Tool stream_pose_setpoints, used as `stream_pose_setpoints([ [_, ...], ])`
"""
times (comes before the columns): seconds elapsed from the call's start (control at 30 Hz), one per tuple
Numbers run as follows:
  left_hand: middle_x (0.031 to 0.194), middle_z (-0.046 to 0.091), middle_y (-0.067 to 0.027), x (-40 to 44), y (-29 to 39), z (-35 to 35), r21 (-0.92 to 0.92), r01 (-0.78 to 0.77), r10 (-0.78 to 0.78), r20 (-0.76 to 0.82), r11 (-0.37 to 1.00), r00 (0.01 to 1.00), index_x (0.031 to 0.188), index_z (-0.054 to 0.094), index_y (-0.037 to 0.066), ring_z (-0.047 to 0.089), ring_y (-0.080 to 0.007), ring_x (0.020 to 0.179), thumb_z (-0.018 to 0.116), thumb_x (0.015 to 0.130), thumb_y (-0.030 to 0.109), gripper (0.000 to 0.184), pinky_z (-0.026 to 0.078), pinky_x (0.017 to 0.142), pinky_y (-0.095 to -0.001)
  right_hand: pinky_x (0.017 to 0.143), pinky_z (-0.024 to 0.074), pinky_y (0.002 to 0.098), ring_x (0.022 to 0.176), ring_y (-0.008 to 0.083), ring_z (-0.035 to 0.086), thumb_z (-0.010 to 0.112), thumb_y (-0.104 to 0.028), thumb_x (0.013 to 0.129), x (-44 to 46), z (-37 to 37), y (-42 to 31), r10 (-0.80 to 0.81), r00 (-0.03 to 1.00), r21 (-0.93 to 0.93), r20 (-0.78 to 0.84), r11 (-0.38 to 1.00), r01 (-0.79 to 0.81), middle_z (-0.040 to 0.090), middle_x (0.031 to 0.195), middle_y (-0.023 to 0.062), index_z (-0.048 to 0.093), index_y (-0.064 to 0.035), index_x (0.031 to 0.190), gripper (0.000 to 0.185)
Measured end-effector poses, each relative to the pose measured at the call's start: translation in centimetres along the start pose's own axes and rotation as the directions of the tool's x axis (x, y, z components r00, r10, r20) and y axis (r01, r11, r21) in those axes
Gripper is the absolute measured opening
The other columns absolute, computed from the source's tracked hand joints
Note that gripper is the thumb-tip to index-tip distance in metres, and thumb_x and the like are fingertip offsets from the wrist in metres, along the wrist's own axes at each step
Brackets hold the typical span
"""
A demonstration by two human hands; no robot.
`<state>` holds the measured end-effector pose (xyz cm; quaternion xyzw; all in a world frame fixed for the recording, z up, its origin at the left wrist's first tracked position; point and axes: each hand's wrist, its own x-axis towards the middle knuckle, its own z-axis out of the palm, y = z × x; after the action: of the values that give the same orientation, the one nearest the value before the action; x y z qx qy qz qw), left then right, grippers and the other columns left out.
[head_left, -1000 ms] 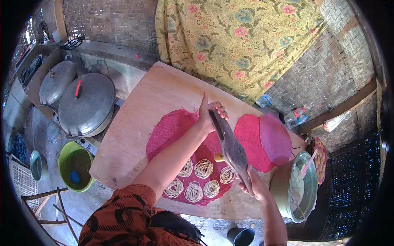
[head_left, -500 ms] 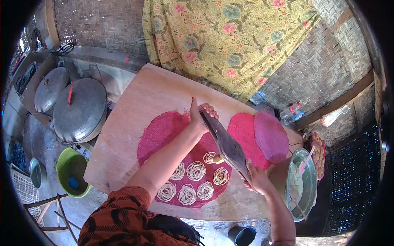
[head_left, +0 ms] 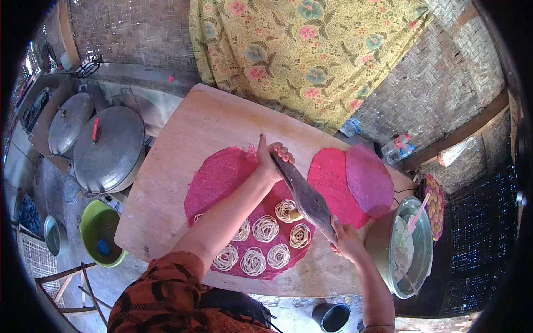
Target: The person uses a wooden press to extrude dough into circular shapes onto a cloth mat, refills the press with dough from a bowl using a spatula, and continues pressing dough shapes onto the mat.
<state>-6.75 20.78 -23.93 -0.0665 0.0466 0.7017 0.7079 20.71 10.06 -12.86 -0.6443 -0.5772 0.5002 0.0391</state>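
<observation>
A long dark wooden noodle press (head_left: 308, 201) slants across the round magenta mat (head_left: 219, 175). My left hand (head_left: 271, 160) is closed round its far end, the fingertips curling over the edge. Its near end is in my right hand (head_left: 347, 240), also closed. From under the press sticks a yellowish nozzle (head_left: 295, 214), just over a coil of pale strands (head_left: 284, 210). Several more coils, among them a finished round one (head_left: 265, 228), lie in rows on the near half of the mat. My left forearm hides part of the mat and some coils.
The mat lies on a wooden board (head_left: 166, 166). To its right are a red mat (head_left: 333, 183) and a purple mat (head_left: 369, 180), overlapping. A bucket of pale dough (head_left: 404, 250) stands at the right edge. Large lidded pots (head_left: 108, 150) and a green basin (head_left: 100, 233) are at left.
The coil under the nozzle has grown fuller and rounder. Both hands keep their hold on the press, which has barely moved. The view has shifted slightly.
</observation>
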Motion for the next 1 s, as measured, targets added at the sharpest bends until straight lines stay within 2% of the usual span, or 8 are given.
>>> stream_pose_setpoints([
  [0.13, 0.047, 0.038, -0.0003, 2.1, -0.3, -1.7, 0.022, 0.019, -0.020, 0.044, 1.000, 0.999, 0.056, 0.040, 0.017, 0.041, -0.0196, 0.045, 0.026, 0.091, 0.073, 0.068, 0.039, 0.054, -0.0377, 0.041, 0.0379, 0.0302, 0.043, 0.0119, 0.047, 0.041, -0.061, 0.096, 3.4, 0.8, 2.7, -0.034, 0.999, -0.071, -0.034, 0.997, 0.032, 0.046, 0.051, 0.0019, 0.055, -0.0034, 0.068, 0.066],
  [0.23, 0.047, 0.036, 0.0003, 2.9, 0.4, 0.0, 0.121, 0.036, -0.057, 0.178, 0.992, 0.982, 0.056, 0.038, 0.017, 0.041, -0.0189, 0.045, 0.028, 0.091, 0.073, 0.067, 0.039, 0.053, -0.0358, 0.042, 0.0369, 0.0283, 0.045, 0.0106, 0.047, 0.041, -0.059, 0.096, 5.3, 1.7, 4.7, -0.165, 0.980, -0.092, -0.107, 0.983, 0.156, 0.046, 0.052, 0.0013, 0.057, -0.0029, 0.075, 0.062],
  [0.33, 0.049, 0.032, 0.0019, 2.5, -0.5, 4.1, 0.192, -0.002, -0.071, 0.371, 0.981, 0.926, 0.058, 0.036, 0.017, 0.040, -0.0172, 0.045, 0.031, 0.089, 0.075, 0.066, 0.038, 0.051, -0.0321, 0.042, 0.0369, 0.0271, 0.046, 0.0098, 0.049, 0.040, -0.057, 0.098, 3.1, 0.7, 3.6, -0.182, 0.968, 0.079, -0.171, 0.977, 0.198, 0.048, 0.052, 0.0024, 0.059, -0.0028, 0.081, 0.059],
  [0.4, 0.048, 0.032, 0.0035, 0.5, -2.3, 6.3, 0.184, 0.024, -0.073, 0.266, 0.983, 0.961, 0.057, 0.036, 0.018, 0.038, -0.0144, 0.043, 0.032, 0.089, 0.075, 0.065, 0.036, 0.049, -0.0303, 0.038, 0.0355, 0.0281, 0.042, 0.0119, 0.047, 0.034, -0.063, 0.097, 0.4, -1.4, 2.9, -0.191, 0.980, 0.190, 0.050, 0.965, 0.178, 0.054, 0.058, 0.0047, 0.059, -0.0027, 0.082, 0.067],
  [0.57, 0.048, 0.030, 0.0050, -0.9, -5.9, 1.8, 0.050, 0.062, -0.059, -0.065, 0.997, 0.996, 0.056, 0.035, 0.019, 0.034, -0.0114, 0.041, 0.028, 0.088, 0.076, 0.065, 0.033, 0.046, -0.0285, 0.037, 0.0350, 0.0281, 0.041, 0.0130, 0.047, 0.027, -0.061, 0.099, -3.2, -2.7, 2.7, 0.073, 0.992, 0.119, 0.099, 0.989, -0.085, 0.053, 0.056, 0.0057, 0.060, -0.0009, 0.084, 0.070],
  [0.6, 0.048, 0.030, 0.0050, -0.9, -6.3, 0.7, 0.050, 0.066, -0.063, -0.062, 0.997, 0.996, 0.056, 0.035, 0.019, 0.034, -0.0114, 0.041, 0.028, 0.088, 0.076, 0.065, 0.033, 0.046, -0.0285, 0.036, 0.0349, 0.0286, 0.040, 0.0134, 0.046, 0.026, -0.061, 0.098, -3.1, -2.4, 3.2, 0.143, 0.986, 0.079, 0.083, 0.986, -0.150, 0.051, 0.055, 0.0058, 0.060, -0.0004, 0.084, 0.071],
  [0.67, 0.047, 0.032, 0.0048, -1.0, -6.4, -0.7, -0.006, 0.078, -0.078, -0.147, 0.997, 0.986, 0.055, 0.035, 0.019, 0.034, -0.0117, 0.039, 0.027, 0.089, 0.075, 0.065, 0.033, 0.045, -0.0289, 0.035, 0.0339, 0.0292, 0.039, 0.0135, 0.046, 0.026, -0.063, 0.097, -2.5, -1.6, 4.3, 0.136, 0.988, 0.077, 0.074, 0.987, -0.142, 0.050, 0.053, 0.0056, 0.059, -0.0012, 0.082, 0.072],
  [1.0, 0.043, 0.030, 0.0058, 1.8, -8.1, 0.4, 0.031, 0.130, -0.128, -0.062, 0.991, 0.990, 0.052, 0.033, 0.020, 0.032, -0.0107, 0.035, 0.028, 0.090, 0.073, 0.066, 0.032, 0.040, -0.0274, 0.033, 0.0322, 0.0307, 0.037, 0.0145, 0.044, 0.029, -0.065, 0.096, -1.0, -2.3, 6.1, 0.070, 0.989, 0.003, -0.128, 0.998, -0.070, 0.049, 0.050, 0.0059, 0.055, -0.0018, 0.074, 0.072],
])
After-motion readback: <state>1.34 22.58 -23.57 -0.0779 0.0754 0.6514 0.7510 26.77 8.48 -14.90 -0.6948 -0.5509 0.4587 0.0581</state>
